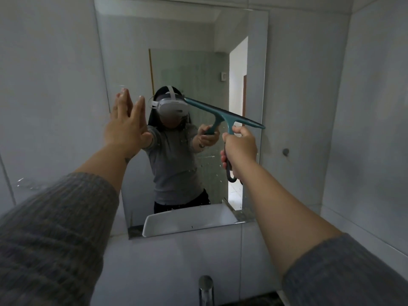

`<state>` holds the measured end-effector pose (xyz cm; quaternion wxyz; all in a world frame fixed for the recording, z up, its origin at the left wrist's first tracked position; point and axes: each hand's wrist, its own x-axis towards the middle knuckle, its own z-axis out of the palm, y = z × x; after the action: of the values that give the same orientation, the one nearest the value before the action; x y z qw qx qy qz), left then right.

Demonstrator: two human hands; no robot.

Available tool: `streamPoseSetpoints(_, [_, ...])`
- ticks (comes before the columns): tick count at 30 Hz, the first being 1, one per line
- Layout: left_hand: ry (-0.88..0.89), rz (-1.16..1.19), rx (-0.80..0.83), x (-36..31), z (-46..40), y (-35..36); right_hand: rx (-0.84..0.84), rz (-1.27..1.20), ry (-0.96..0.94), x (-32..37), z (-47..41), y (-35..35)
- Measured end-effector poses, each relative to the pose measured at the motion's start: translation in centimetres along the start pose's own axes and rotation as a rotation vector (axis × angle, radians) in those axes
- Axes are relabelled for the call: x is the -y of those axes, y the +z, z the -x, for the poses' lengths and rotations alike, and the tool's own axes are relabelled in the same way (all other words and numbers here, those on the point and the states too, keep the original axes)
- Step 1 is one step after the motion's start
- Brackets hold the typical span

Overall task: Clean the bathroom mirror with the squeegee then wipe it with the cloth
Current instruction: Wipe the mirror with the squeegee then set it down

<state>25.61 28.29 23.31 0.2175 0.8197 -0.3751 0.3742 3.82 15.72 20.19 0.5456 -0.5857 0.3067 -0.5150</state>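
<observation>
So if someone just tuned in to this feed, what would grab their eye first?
The teal squeegee, gripped by the right hand and slanting across the middle of the mirror. Next, the left hand, open with fingers spread at the mirror's left edge. Water droplets speckle the glass below the blade.

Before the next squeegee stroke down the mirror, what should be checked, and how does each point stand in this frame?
1. Right hand closed on squeegee handle: ok.
2. Blade flat against the mirror: cannot tell.
3. Blade level: not ok, it tilts down to the right.
4. Left hand clear of the stroke path: ok, it is open, at the mirror's left edge.
5. Droplets left on the lower glass: not ok.
6. Cloth within reach: cannot tell, none in view.
</observation>
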Motion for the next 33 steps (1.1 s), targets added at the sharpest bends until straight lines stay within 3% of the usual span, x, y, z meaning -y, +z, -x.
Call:
streamPoseSetpoints(8, [0.046, 0.005, -0.084, 1.7, 0.1, -0.3, 0.065, 0.006, 0.010, -0.7, 3.7, 3.8])
streamPoseSetpoints(17, [-0.019, 0.000, -0.044, 3.4, 2.1, -2.2, 0.101, 0.104, -0.089, -2.7, 6.1, 8.3])
streamPoseSetpoints(23, [-0.030, 0.028, -0.008, 2.8, 3.0, -2.2, 0.151, 0.320, -0.254, -3.3, 7.5, 8.6])
streamPoseSetpoints(28, [-0.040, 0.044, 0.022, 1.7, 3.5, -1.1, 0.288, 0.730, -0.503, -3.0, 7.4, 6.7])
streamPoseSetpoints(33, [-0.080, 0.047, 0.037, 1.1, 4.9, 0.6, 0.310, 1.108, -0.762, -2.0, 6.0, 4.2])
